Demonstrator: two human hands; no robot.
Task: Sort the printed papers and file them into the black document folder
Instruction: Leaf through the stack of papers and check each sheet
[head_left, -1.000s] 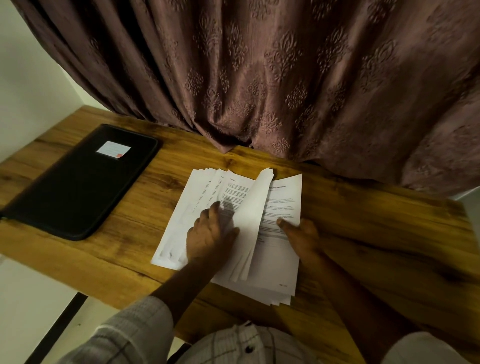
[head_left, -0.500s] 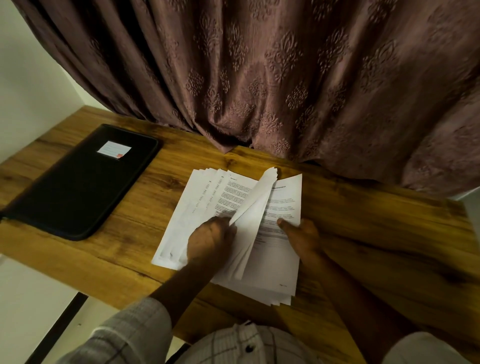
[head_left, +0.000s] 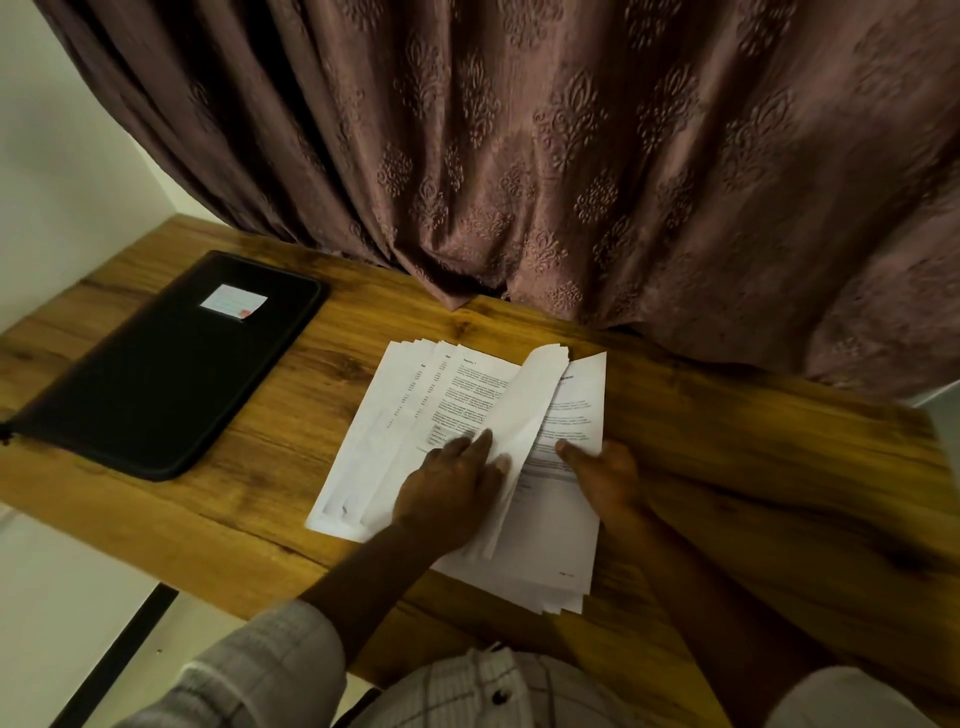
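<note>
The left hand (head_left: 449, 493) presses flat, fingers straight, on the papers (head_left: 405, 415); right hand (head_left: 605, 467) pins them by thumb, grip unclear

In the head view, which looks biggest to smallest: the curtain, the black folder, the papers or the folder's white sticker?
1. curtain, by far largest.
2. black folder and papers look about alike; the papers lie nearer the camera, so unranked.
3. white sticker, smallest.
</note>
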